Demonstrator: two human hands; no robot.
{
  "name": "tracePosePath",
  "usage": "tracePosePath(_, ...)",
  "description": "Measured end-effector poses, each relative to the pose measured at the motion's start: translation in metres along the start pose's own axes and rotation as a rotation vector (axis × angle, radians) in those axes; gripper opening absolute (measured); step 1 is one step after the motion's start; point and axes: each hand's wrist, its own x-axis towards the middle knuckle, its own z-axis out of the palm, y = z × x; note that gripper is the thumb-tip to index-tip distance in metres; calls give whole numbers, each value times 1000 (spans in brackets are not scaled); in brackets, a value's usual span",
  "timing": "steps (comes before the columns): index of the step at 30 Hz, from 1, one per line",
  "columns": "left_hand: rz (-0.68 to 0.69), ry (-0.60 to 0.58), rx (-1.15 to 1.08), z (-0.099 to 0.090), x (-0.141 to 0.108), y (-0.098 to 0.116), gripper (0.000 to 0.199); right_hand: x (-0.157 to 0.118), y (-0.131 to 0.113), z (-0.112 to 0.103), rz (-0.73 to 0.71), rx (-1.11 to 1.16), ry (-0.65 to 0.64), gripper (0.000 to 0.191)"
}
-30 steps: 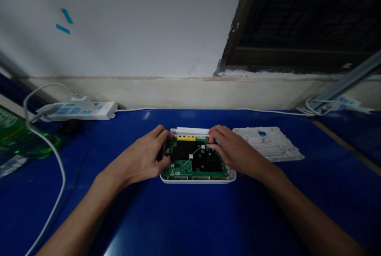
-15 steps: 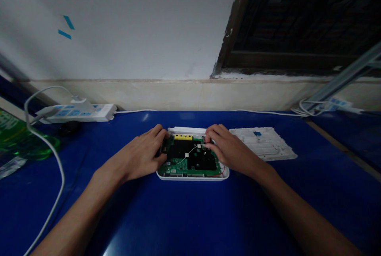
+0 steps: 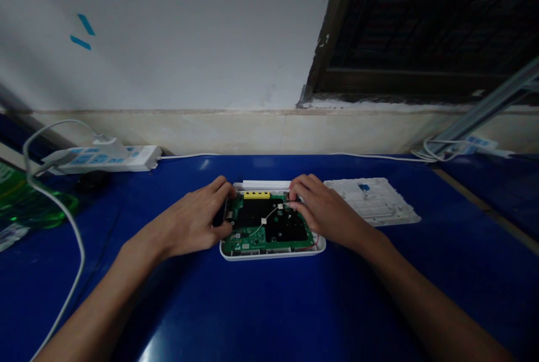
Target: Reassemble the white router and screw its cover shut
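Note:
A green circuit board (image 3: 269, 244) with black shielded patches and a yellow connector (image 3: 256, 195) lies in a shallow white plastic casing (image 3: 273, 256). My left hand (image 3: 196, 219) wraps the board's left edge, with a small dark item (image 3: 222, 213) by the thumb that I cannot identify. My right hand (image 3: 322, 210) has its fingertips on the board's upper right corner. A thin white wire (image 3: 263, 226) with a small white tab crosses the board and runs to those fingertips.
A white ribbed plastic cover (image 3: 370, 200) lies to the right of the casing on the blue table (image 3: 269, 306). A white power strip (image 3: 105, 159) with white cables stands at the back left, by a green liquid container (image 3: 25, 205). A metal rail (image 3: 484, 109) crosses the back right.
The whole view has shifted slightly to the left and down. Both hands stay on the board in nearly the same places.

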Motion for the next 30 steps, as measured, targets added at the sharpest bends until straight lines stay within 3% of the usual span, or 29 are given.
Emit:
tracePosePath(5, 19, 27, -2, 2, -2, 1, 33, 0, 0, 2, -19, -67, 0, 4)
tracePosePath(15, -16, 105, 139, 0, -8, 8, 43, -2, 5, 1, -66, 15, -16, 4)
tracePosePath(30, 7, 11, -46, 0, 1, 5, 32, -1, -1, 0, 22, -28, -24, 3)
